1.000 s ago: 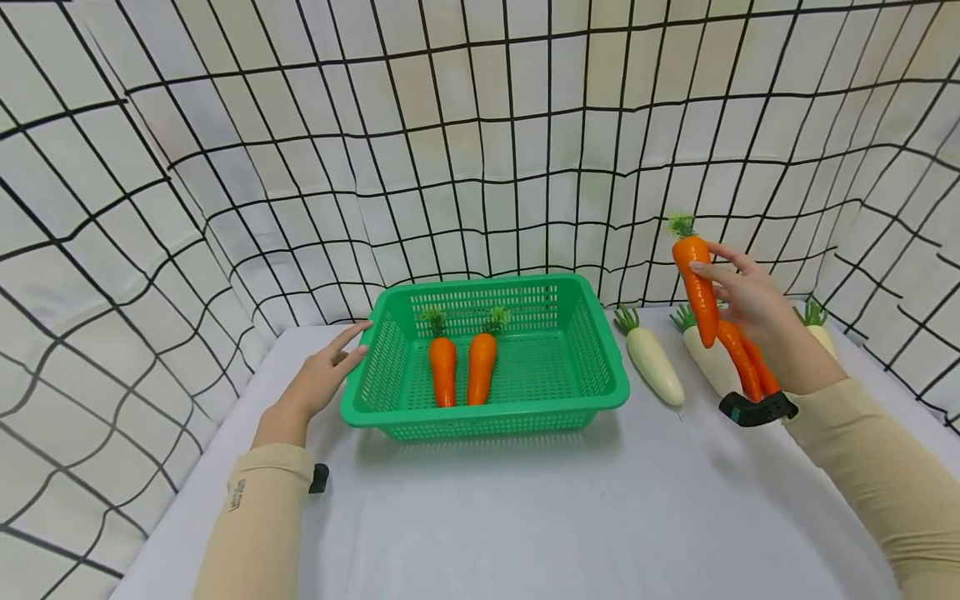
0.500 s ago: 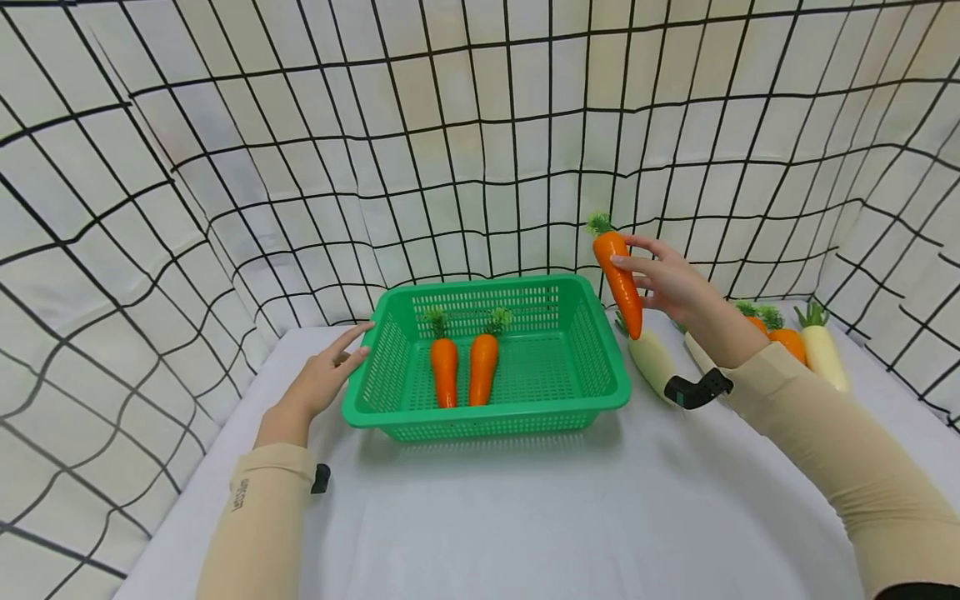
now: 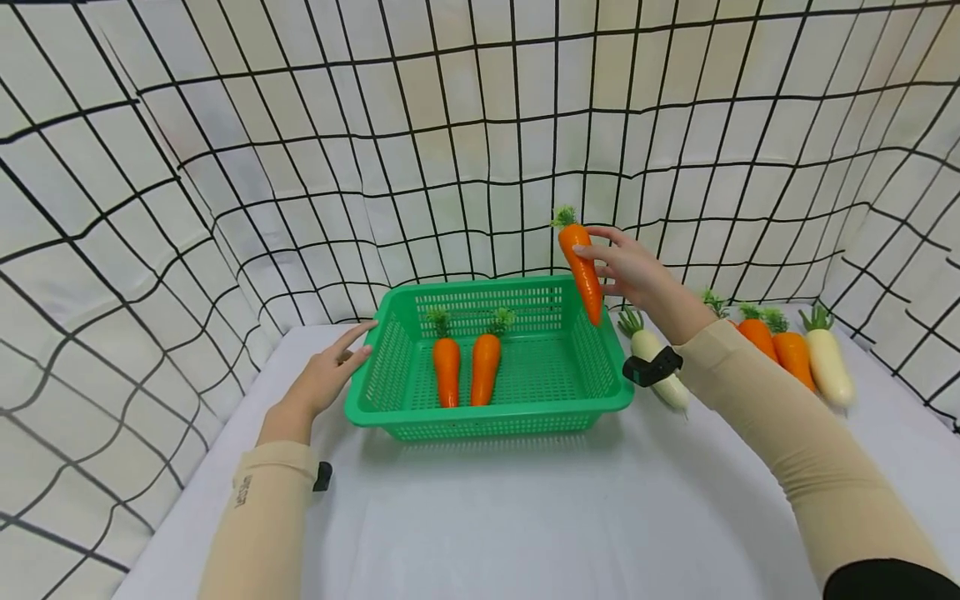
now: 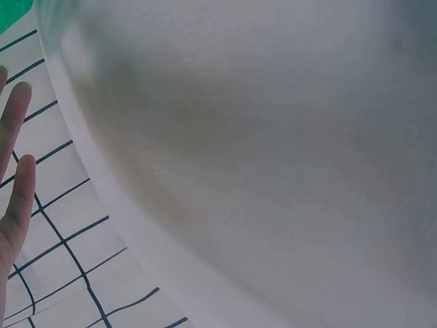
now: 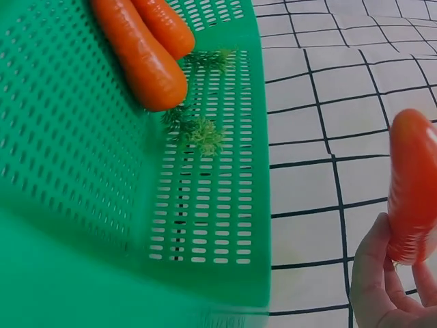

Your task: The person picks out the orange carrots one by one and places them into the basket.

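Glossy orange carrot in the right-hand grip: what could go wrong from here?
The carrot might slip: the right-hand grip pinches its upper part. Its tip appears near the right side of the green perforated plastic basket and could knock it. Lowered too far left, it may bump two orange carrots inside.

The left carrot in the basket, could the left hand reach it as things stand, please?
Probably yes: the left hand holds nothing beside the basket, whose open top leaves the carrot uncovered; only the side wall stands between.
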The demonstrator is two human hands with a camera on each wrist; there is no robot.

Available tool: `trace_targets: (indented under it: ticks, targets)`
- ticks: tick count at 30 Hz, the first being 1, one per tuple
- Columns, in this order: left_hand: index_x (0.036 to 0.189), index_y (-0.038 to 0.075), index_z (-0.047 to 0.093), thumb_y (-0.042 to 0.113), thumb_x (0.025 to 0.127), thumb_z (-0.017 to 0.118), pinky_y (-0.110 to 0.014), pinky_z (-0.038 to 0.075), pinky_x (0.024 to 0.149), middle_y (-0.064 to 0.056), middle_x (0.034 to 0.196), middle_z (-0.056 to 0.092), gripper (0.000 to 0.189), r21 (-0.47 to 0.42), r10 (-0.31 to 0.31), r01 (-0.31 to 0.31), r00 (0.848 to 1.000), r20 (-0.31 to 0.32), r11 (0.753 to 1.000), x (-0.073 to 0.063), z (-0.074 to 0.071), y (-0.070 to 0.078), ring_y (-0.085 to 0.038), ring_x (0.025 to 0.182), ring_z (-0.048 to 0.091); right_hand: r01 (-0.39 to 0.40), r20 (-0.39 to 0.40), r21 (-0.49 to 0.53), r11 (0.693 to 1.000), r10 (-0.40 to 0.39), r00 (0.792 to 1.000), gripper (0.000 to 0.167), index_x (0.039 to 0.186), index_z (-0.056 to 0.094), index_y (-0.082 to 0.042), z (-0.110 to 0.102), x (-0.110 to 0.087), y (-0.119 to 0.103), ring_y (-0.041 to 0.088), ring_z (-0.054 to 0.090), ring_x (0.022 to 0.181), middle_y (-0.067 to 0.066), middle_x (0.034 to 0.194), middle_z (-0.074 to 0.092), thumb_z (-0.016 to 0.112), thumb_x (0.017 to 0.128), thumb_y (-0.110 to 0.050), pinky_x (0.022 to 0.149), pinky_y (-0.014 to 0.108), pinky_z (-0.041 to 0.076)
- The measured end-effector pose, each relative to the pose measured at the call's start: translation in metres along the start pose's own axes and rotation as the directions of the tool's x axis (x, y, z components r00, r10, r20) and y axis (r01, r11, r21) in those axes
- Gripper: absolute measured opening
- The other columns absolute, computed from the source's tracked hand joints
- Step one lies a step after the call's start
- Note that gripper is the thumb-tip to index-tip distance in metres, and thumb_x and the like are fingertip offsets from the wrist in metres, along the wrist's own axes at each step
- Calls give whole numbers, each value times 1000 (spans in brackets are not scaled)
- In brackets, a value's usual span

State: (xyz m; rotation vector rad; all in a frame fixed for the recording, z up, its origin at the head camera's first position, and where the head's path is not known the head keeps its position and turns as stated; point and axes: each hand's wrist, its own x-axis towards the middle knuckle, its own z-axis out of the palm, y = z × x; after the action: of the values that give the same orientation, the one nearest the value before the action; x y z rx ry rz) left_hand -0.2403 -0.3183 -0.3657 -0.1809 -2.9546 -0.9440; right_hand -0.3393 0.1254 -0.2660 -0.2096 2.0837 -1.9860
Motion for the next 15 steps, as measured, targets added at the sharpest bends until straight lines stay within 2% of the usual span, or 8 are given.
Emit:
trace_targets:
  ticks: [3, 6, 15]
  targets:
    - [165, 31, 23, 56, 109, 37, -78, 37, 99, -36, 141, 52, 63, 0, -3, 3, 1000, 3, 1000, -1, -1, 1, -59, 129, 48, 0, 3, 26, 1000, 0, 1000, 65, 163, 25, -18, 5, 9, -1, 38, 47, 135, 19, 153, 39, 57, 107, -22, 108, 51, 43]
    - [165, 30, 23, 56, 109, 37, -78, 37, 99, -36, 141, 53, 63, 3, -9, 9, 1000, -1, 1000, -1, -2, 0, -59, 129, 48, -2, 4, 47, 999, 2, 1000, 66, 163, 24, -18, 12, 19, 1, 39, 46, 136, 20, 154, 38, 58, 106, -20, 110, 54, 41]
    - [165, 31, 24, 55, 109, 37, -77, 37, 100, -35, 141, 53, 62, -1, -4, 4, 1000, -1, 1000, 0, 0, -1, -58, 129, 48, -18, -13, 90, 996, 19, 1000, 64, 160, 29, -20, 41, 42, 12, 36, 54, 124, 20, 148, 45, 60, 105, -17, 104, 53, 45]
